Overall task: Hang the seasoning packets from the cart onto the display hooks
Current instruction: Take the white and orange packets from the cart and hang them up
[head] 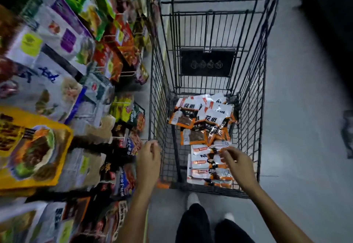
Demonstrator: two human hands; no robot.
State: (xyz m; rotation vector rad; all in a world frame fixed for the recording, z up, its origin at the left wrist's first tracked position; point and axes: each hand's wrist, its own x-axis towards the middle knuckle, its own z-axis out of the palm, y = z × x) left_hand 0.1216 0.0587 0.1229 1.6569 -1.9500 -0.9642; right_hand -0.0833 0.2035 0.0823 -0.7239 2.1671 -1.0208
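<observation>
Though unclear, right hand [236,163] on packets [198,137]

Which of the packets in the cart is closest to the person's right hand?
The shiny orange packet pinched by the right hand's fingers, raised and crinkled; the others lie flat, untouched.

Bare forearms [133,214], loose black trousers [193,225], apparently white shoes [192,199] below them.
</observation>
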